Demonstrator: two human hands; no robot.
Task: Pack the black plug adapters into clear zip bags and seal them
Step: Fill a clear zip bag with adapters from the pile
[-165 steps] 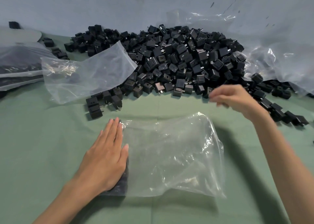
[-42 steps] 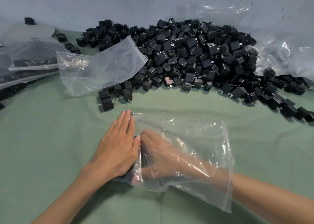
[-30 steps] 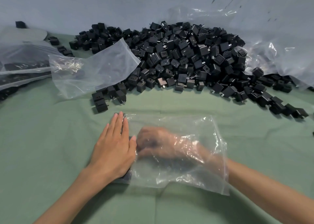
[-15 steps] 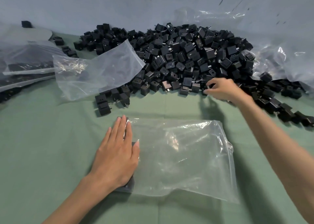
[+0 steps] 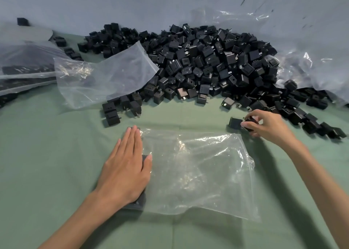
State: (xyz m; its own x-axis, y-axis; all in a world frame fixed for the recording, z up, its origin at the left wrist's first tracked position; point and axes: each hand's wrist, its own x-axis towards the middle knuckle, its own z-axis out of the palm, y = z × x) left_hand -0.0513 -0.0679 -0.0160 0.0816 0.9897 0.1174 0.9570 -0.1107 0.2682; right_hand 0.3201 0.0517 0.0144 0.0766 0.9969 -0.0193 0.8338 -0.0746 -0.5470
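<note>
Lying flat with fingers straight and together, the left hand [image 5: 126,165] is pressing down on the left end of a clear zip bag [image 5: 198,173], where a few dark adapters are showing under its palm and wrist. The bag is spreading to the right across the green table [image 5: 47,154], and its rumpled right edge is ending just below the right hand [image 5: 268,127]. That hand is curling its fingers and pinching a black adapter [image 5: 235,124] just beyond the bag's far right corner; whether the adapter is touching the table I cannot tell. A narrow strip of bare table is running between the bag's far edge and the big pile of adapters [image 5: 207,63], which is banking up against the grey wall [image 5: 132,5]. A small cluster of loose adapters [image 5: 111,112] is sitting just beyond the left fingertips, and a trail of strays [image 5: 321,127] is running off to the right of the right hand. A second bag [image 5: 105,78], empty, is leaning on the pile's left side, with filled bags [image 5: 22,69] lying at the far left edge. A crumpled plastic sheet [image 5: 311,59] is crowding the far right. Wide open table is lying to the left of the left arm and along the near edge.
</note>
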